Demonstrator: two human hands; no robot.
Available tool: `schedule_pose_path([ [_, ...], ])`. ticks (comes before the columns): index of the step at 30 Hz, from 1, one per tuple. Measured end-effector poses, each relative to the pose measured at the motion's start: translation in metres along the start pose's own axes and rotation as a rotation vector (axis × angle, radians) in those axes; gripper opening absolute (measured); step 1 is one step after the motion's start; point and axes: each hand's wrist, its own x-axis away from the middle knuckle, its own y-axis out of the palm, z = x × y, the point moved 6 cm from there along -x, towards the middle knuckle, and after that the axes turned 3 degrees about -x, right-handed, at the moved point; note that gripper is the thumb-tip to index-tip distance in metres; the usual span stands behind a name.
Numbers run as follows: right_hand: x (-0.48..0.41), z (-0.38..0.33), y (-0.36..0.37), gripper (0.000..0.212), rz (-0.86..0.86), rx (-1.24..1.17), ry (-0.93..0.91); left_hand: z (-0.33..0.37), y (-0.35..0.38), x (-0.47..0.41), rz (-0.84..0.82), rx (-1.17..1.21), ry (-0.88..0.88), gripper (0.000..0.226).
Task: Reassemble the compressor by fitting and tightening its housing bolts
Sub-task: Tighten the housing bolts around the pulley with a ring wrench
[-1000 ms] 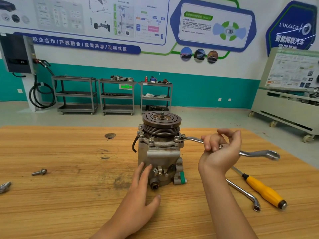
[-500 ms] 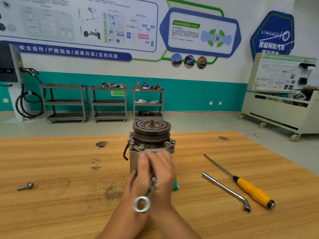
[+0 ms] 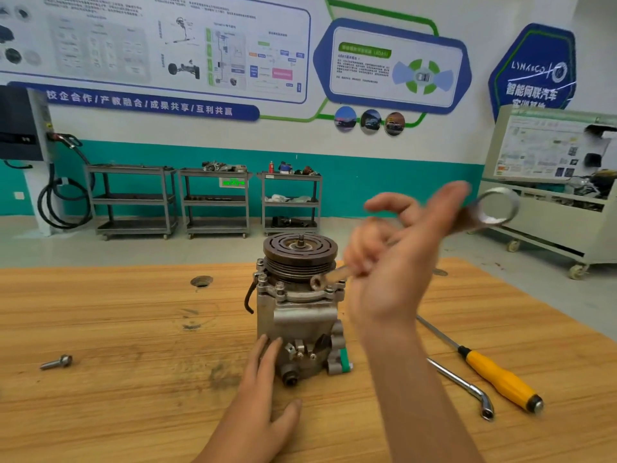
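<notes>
The grey metal compressor (image 3: 300, 315) stands upright mid-table, with its grooved pulley (image 3: 300, 252) on top and bolts around the upper flange. My left hand (image 3: 263, 406) rests with straight fingers against the lower left of the housing. Blurred by motion, my right hand (image 3: 394, 262) is raised to the right of the pulley and holds a combination wrench (image 3: 494, 208). The wrench's ring end points up and right. Its other end hovers by a flange bolt (image 3: 329, 289) at the front right; I cannot tell whether it touches.
A loose bolt (image 3: 56, 361) lies at the left of the wooden table (image 3: 117, 329). To the right lie a yellow-handled screwdriver (image 3: 500, 382) and an L-shaped socket wrench (image 3: 464, 385). Three shelf carts (image 3: 213, 202) stand by the far wall; a wheeled display unit (image 3: 551, 195) stands at the right.
My right hand swung the wrench from in front of the compressor up and to the right. My left hand dropped back to the lower housing.
</notes>
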Motion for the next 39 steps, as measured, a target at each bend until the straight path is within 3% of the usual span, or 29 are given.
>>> schedule_pose_path([
  [4,-0.049,-0.003,-0.049,0.067,0.266,-0.106,0.101,-0.004,0.010,-0.006,-0.080,-0.031,-0.043,0.080],
  [9,-0.060,0.031,-0.089,0.057,0.491,-0.333,0.217,-0.011,0.013,-0.008,-0.079,-0.073,-0.035,0.080],
  [18,-0.051,0.063,-0.106,0.046,0.631,-0.383,0.243,-0.018,0.014,-0.010,-0.059,-0.078,-0.006,0.081],
  [27,-0.020,0.043,-0.089,0.031,0.513,-0.063,-0.135,-0.015,0.012,-0.007,-0.064,-0.056,0.013,0.080],
  [32,-0.008,0.041,-0.092,0.031,0.490,-0.072,-0.151,-0.011,0.009,-0.006,-0.052,-0.045,-0.005,0.077],
  [36,0.000,0.042,-0.093,0.031,0.482,-0.066,-0.166,0.010,-0.016,-0.011,0.214,-0.010,0.120,0.053],
  [39,0.002,0.044,-0.091,0.030,0.485,-0.034,-0.141,0.016,-0.033,-0.017,0.372,0.102,0.124,0.049],
])
